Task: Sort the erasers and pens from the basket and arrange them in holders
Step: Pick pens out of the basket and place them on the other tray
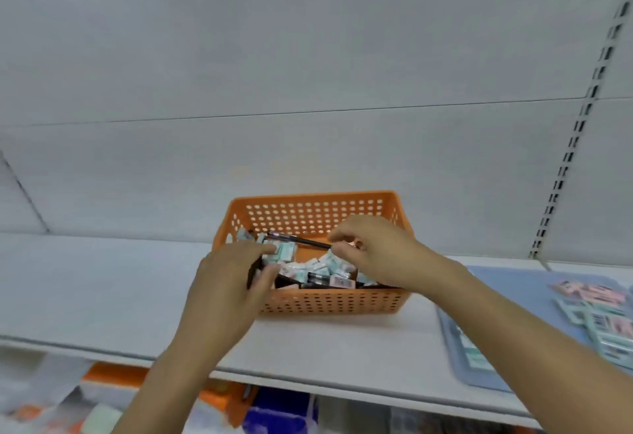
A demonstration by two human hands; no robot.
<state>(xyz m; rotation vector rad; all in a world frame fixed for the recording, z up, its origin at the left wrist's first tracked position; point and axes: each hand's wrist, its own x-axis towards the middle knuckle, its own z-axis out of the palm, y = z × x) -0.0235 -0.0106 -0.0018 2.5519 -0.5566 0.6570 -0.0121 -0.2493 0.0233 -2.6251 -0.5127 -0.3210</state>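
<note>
An orange perforated basket (329, 300) stands on the white shelf and holds several wrapped erasers (315, 267) and pens. My right hand (373, 252) reaches into the basket from the right and pinches the end of a dark pen (298, 241) that points up and to the left. At the basket's left rim my left hand (229, 276) has its fingers curled over some erasers and dark items; what exactly it holds is hidden.
A pale blue tray (534, 283) lies on the shelf to the right with several pink and teal eraser packs (596, 310). The white shelf (102, 289) extends left of the basket. Blurred goods sit on the shelf below.
</note>
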